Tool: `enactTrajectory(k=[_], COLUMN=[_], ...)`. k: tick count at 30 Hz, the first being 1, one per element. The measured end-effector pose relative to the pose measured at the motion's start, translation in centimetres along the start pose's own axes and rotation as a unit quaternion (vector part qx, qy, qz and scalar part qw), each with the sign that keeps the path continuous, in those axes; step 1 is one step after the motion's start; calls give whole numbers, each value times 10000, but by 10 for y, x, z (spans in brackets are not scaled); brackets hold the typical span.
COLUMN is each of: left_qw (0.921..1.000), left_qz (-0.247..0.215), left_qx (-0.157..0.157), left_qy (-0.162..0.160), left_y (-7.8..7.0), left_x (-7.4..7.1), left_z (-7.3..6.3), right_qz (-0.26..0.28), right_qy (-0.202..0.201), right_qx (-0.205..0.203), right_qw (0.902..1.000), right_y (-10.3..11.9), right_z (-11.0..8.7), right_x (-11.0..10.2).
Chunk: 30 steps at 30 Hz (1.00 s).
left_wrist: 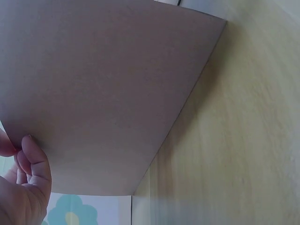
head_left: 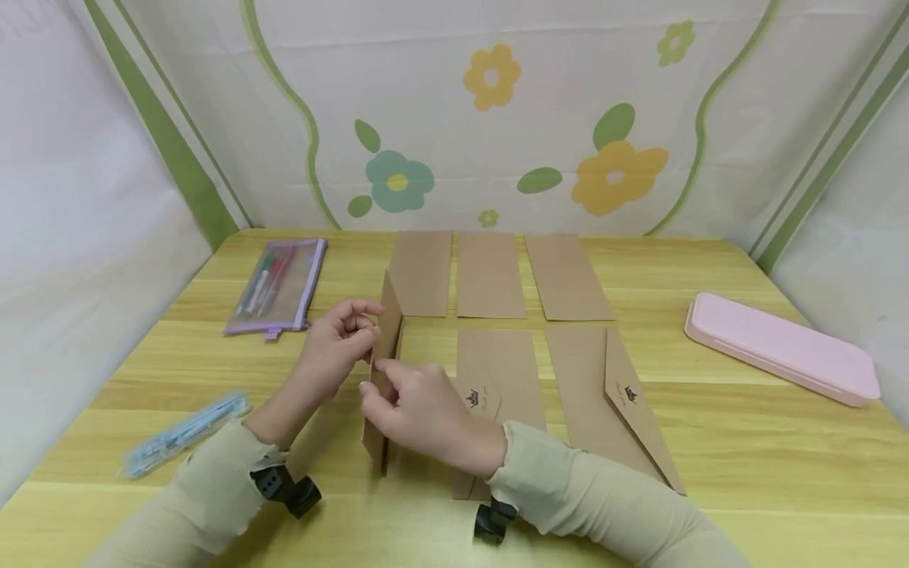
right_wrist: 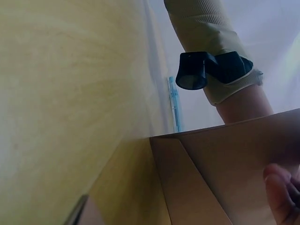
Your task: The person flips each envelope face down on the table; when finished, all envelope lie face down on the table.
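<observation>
Matte brown rectangular paper envelope [left_wrist: 117, 93] stands on edge on yellow wood-grain counter [head_left: 746, 465]; fingers of left hand [head_left: 330, 351] and right hand [head_left: 426, 406] pinch its upper edge. Wrist views crop it; pens [head_left: 266, 284] blurry inside purple-trimmed translucent pouch [head_left: 301, 284].

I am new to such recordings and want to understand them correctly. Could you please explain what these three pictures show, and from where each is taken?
There is no robot here, only a person's bare left hand and right hand. The head picture comes from a camera worn on the head, looking forward and down. The other two come from the black wrist cameras, one on each arm, close to each hand's work. On the table, a pouch with pens and a light blue packet lie on the person's left; a pink case lies on the right. Three flat brown pieces form a back row, and two brown envelopes with printed flaps lie nearer. The fingers of both hands hold one upright brown envelope.
</observation>
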State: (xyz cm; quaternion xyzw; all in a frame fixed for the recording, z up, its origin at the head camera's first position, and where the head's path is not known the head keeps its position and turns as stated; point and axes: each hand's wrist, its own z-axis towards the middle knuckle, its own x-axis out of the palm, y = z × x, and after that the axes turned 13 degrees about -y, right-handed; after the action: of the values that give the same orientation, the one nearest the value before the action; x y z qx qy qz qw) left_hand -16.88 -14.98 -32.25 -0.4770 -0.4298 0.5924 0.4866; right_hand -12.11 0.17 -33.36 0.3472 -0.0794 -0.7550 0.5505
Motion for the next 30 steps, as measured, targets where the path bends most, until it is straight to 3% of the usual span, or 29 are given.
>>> enactTrajectory(k=[5, 12, 20, 30], left_qw=[9995, 9976, 9972, 9971], left_qz=[-259, -612, -667, -711], left_qx=[-7, -116, -162, -151], left_qy=[152, 294, 300, 237], left_y=[4, 7, 7, 5], left_x=[-3, -4, -2, 3], left_z=[2, 4, 4, 3], right_qz=[198, -22, -306, -14], right_qy=[336, 886, 1344, 1433], right_qx=[405, 959, 1498, 1648], right_qw=[9984, 9914, 9791, 9759], right_y=[3, 9, 13, 9], right_z=[4, 12, 17, 13], right_x=[-2, -8, -14, -16])
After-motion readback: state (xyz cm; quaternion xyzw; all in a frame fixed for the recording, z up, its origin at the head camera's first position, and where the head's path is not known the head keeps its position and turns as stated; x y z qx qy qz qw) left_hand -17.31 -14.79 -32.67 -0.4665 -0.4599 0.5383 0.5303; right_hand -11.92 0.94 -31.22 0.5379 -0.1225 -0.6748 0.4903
